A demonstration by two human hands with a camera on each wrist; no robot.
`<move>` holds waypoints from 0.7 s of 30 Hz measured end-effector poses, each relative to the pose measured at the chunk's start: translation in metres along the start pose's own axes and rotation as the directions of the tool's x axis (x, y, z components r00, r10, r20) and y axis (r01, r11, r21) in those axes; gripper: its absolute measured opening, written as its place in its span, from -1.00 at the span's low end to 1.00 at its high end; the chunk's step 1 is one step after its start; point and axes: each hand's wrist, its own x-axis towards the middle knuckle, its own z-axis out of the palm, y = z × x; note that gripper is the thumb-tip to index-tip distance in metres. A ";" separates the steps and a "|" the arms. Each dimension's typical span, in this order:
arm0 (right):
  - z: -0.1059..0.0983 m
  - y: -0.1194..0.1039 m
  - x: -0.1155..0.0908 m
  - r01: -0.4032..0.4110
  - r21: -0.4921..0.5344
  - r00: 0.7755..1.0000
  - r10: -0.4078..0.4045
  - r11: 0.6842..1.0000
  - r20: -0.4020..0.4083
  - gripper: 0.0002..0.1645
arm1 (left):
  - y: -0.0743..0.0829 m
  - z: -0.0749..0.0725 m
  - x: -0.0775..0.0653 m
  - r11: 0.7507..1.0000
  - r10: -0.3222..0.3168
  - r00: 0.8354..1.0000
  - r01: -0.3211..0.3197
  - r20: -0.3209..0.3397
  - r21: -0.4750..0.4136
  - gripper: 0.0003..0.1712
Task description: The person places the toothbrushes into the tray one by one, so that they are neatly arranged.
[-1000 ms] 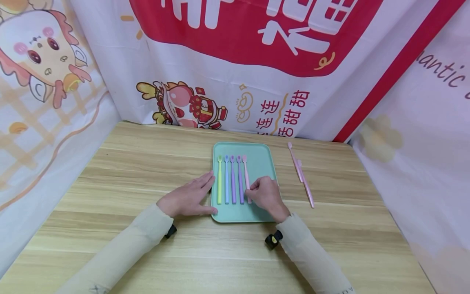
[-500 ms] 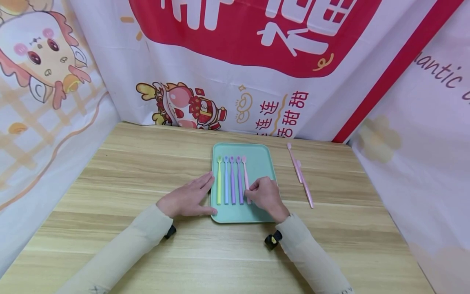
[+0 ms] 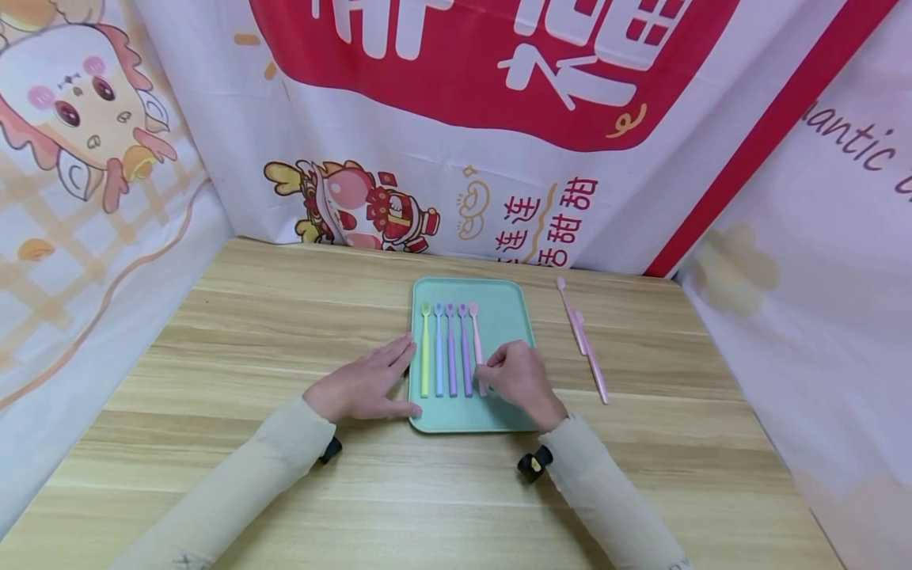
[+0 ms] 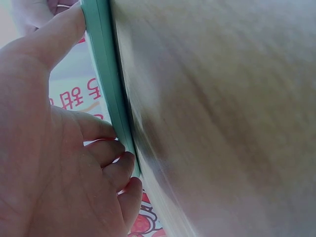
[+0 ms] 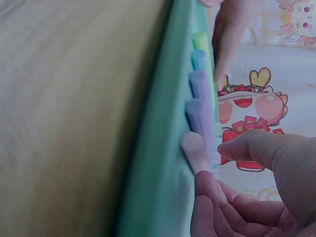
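A mint-green tray (image 3: 463,416) lies on the table with toothbrushes side by side in it, heads toward the far edge. From left to right these are a yellow toothbrush (image 3: 425,356), a blue toothbrush (image 3: 439,356), two purple toothbrushes (image 3: 452,356) and a pink toothbrush (image 3: 477,340). My right hand (image 3: 518,378) has thumb and index finger around the pink toothbrush's near end, its handle (image 5: 193,145) lying on the tray floor. My left hand (image 3: 366,384) rests along the tray's left rim (image 4: 111,74), fingers extended and thumb at the near left corner.
Right of the tray, two more pink toothbrushes (image 3: 597,372) lie on the wooden table (image 3: 442,507), partly overlapping end to end. A printed cloth (image 3: 456,142) hangs behind the table's far edge, and more cloth hangs on both sides.
The right wrist has shifted very slightly to the right while its fingertips stay at the pink toothbrush. The left hand, tray and toothbrushes hold their places.
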 end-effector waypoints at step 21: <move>-0.082 0.018 0.000 0.193 -0.175 0.981 -0.192 0.965 0.022 -0.58 | 0.000 0.001 0.000 1.000 -0.005 1.000 0.005 0.002 0.003 0.27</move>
